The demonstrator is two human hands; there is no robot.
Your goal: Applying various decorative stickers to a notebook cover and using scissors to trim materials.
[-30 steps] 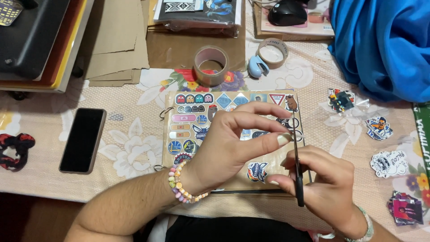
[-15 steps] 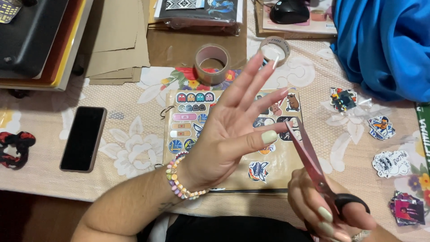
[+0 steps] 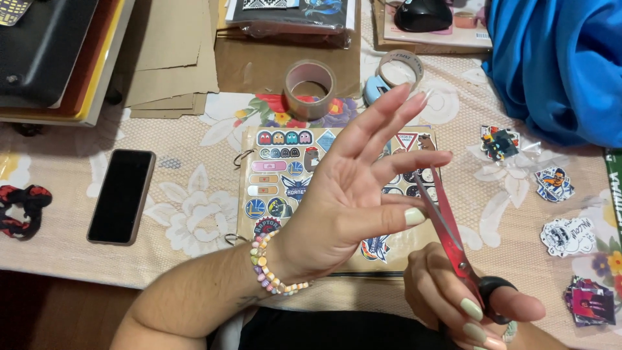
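Item: red-bladed scissors (image 3: 453,240), black handles, lying in the right hand (image 3: 463,301), its grip closing around the handles, blades pointing up over the sticker-covered binder (image 3: 285,175) on the bench (image 3: 194,214). Left hand (image 3: 353,194) is hovering spread, grip holding nothing. Step judged: readying a cut; next move is calling for steady blade aim near the fingers

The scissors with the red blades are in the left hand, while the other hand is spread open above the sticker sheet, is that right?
Not quite: the head view shows the scissors in the right hand. The left hand is the one spread open above the sticker sheet.
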